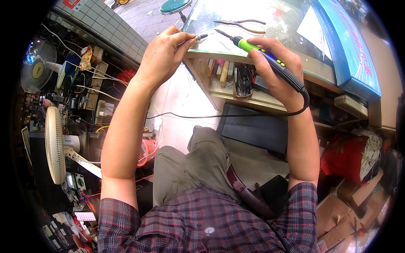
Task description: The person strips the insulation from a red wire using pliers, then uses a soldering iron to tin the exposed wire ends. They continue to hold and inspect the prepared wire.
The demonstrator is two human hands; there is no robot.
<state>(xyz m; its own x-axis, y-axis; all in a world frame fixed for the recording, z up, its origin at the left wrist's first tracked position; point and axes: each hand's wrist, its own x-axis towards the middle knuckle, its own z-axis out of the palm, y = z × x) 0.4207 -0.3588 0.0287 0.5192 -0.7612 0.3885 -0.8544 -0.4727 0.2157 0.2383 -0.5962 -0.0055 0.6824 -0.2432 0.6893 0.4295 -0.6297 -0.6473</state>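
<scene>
Over the near left corner of the glass-topped counter (202,19), my left hand (164,50) pinches a small cylindrical piece (202,36), metallic with a dark end, perhaps a cable plug. In my right hand (280,61) is a green and black soldering iron (244,44), its tip pointing left toward the small piece. A short gap shows between tip and piece. Pliers (253,29) with tan handles lie on the glass just beyond the iron's tip. My fingers hide part of the small piece.
The iron's black cord (236,115) loops below my right hand and runs left across my lap. A blue box (354,50) stands on the counter's right. Tools fill a shelf (223,88) underneath. Fans (55,143), wires and parts crowd the left; a green stool (175,6) stands beyond.
</scene>
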